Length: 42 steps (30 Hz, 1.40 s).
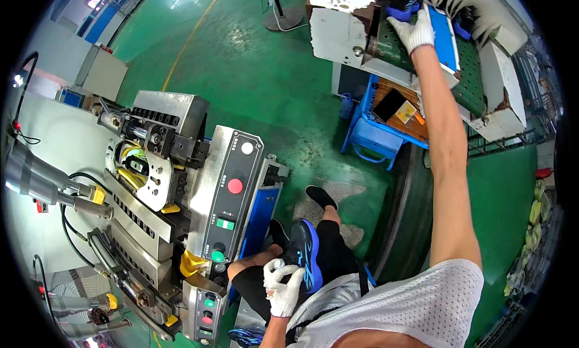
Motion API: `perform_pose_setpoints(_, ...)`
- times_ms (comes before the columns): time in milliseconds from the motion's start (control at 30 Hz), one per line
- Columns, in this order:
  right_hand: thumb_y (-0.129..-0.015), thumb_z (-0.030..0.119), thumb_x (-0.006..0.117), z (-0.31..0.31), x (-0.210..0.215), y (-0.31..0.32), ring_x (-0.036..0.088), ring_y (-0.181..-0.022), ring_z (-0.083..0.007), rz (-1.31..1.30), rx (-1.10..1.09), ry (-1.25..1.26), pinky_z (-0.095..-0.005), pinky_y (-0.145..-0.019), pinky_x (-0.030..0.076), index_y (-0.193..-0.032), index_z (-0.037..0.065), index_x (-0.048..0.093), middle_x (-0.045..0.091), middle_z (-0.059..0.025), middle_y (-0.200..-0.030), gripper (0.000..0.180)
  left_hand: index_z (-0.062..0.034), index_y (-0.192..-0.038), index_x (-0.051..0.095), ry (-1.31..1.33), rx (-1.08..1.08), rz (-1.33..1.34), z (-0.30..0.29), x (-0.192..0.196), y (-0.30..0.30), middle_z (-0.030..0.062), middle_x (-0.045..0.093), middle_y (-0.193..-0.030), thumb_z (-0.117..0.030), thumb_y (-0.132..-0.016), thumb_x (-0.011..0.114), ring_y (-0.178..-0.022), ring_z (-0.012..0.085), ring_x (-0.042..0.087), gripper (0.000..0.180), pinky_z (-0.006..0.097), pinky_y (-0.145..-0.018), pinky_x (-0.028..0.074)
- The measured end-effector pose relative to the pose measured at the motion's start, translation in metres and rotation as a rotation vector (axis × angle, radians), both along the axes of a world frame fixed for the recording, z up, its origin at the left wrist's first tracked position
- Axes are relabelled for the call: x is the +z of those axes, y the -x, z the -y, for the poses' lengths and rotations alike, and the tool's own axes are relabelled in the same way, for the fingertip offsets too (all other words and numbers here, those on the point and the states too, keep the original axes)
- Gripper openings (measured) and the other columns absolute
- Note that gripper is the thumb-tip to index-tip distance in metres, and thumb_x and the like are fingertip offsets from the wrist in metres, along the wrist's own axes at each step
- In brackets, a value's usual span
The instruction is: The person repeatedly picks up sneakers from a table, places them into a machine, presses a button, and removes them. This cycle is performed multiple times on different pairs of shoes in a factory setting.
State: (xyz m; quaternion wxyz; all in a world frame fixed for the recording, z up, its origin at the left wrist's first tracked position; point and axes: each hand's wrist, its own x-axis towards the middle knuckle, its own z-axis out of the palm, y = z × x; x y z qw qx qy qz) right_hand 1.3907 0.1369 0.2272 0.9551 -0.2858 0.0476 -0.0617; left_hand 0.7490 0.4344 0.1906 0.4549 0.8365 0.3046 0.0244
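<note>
A black running shoe with a blue sole [309, 251] lies across my lap. Against its near end is my left hand [282, 290], in a white knit glove, its thumb and fingers curled together. A small pale bit shows at the fingertips, too unclear to name. My right arm stretches far to the upper right. There my gloved right hand [415, 31], thumb spread from the fingers, is at another blue-soled shoe [403, 10] on a green perforated conveyor [467, 76]. Whether its fingers touch that shoe is hard to see.
On my left stands a metal machine with a button panel [232, 185] and yellow clamp parts [192, 263]. A blue stool [377, 134] under the conveyor bears a phone [389, 105]. Beside my right hand is a blue panel [443, 37]; another shoe [464, 22] sits beyond.
</note>
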Motion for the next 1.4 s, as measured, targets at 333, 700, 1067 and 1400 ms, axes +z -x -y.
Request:
perform_pose_setpoints(333, -0.073, 0.026, 0.087, -0.069, -0.022, 0.525, 0.018, -0.158, -0.048, 0.582, 0.334, 1.588, -0.0524, -0.127, 0.029, -0.162, -0.002, 0.029, 0.022, -0.029, -0.169, 0.11, -0.0035, -0.092, 0.076, -0.074, -0.172, 0.49, 0.041, 0.055, -0.104, 0.0139, 0.066, -0.109, -0.006, -0.081, 0.085, -0.114, 0.0292, 0.06, 0.015, 0.042, -0.102, 0.046)
perform_pose_setpoints(700, -0.091, 0.028, 0.079, 0.154, -0.014, 0.272, 0.05, -0.142, -0.0357, 0.114, -0.588, 1.765, -0.0456, -0.118, 0.041, -0.157, 0.0, 0.037, 0.046, -0.0254, -0.157, 0.084, -0.0122, -0.124, 0.072, 0.044, -0.903, 0.907, 0.125, 0.093, -0.093, 0.0262, 0.053, -0.145, -0.017, -0.074, 0.092, -0.127, 0.041, 0.06, 0.054, 0.046, -0.095, 0.058)
perform_pose_setpoints(1067, -0.096, 0.042, 0.071, 0.309, -0.09, 0.044, 0.06, -0.126, -0.0391, -0.344, -0.287, 2.463, -0.0486, -0.102, 0.05, -0.138, -0.003, 0.053, 0.058, -0.0286, -0.138, 0.064, -0.0033, -0.122, 0.067, -0.42, 0.289, -0.03, -0.034, -0.017, 0.173, 0.0186, 0.064, -0.126, -0.01, -0.089, 0.078, -0.117, 0.0361, 0.063, 0.036, 0.043, -0.1, 0.052)
perform_pose_setpoints(1400, -0.1, 0.037, 0.073, 0.082, -0.156, 0.3, 0.067, -0.106, -0.0396, 0.707, -0.37, 2.163, -0.0483, -0.09, 0.056, -0.117, -0.004, 0.069, 0.068, -0.0278, -0.12, 0.045, 0.0016, -0.13, 0.063, -0.339, 1.397, -0.544, 0.036, -0.06, 0.488, 0.0166, 0.069, -0.123, -0.025, -0.098, 0.074, -0.11, 0.0265, 0.069, 0.043, 0.038, -0.098, 0.054)
